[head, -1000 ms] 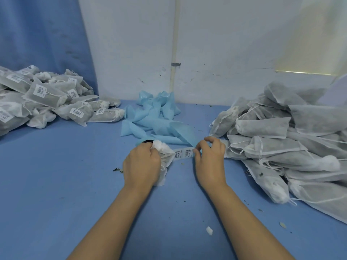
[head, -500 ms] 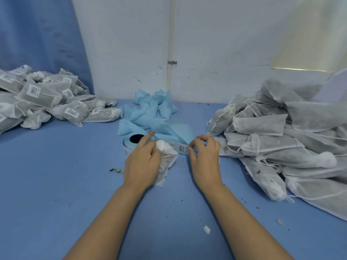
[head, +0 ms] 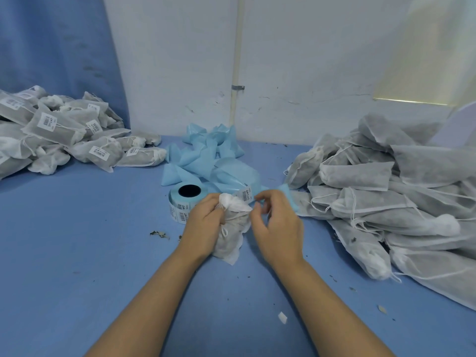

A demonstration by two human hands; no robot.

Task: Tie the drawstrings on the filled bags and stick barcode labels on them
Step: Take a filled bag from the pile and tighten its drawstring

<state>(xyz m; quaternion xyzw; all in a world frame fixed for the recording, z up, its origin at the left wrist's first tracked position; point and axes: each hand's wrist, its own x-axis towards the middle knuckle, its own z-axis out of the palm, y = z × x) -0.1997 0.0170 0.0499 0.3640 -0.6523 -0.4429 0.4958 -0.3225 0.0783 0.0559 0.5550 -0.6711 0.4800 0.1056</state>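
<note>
Right hand [head: 279, 228] nearer bag [head: 231, 238] in left hand [head: 203, 225]

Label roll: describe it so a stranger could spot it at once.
On the blue table, near the white wall, lies a heap of crumpled pale blue backing paper. Before it, by the left hand, sits the roll of white barcode labels. It alone is round, with a black core hole.

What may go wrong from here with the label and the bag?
The barcode label on the backing strip that the right hand pinches may curl and stick to itself. The bag bunched in the left hand is wrinkled, so the label may crease. Pulling the strip may drag the label roll.
</note>
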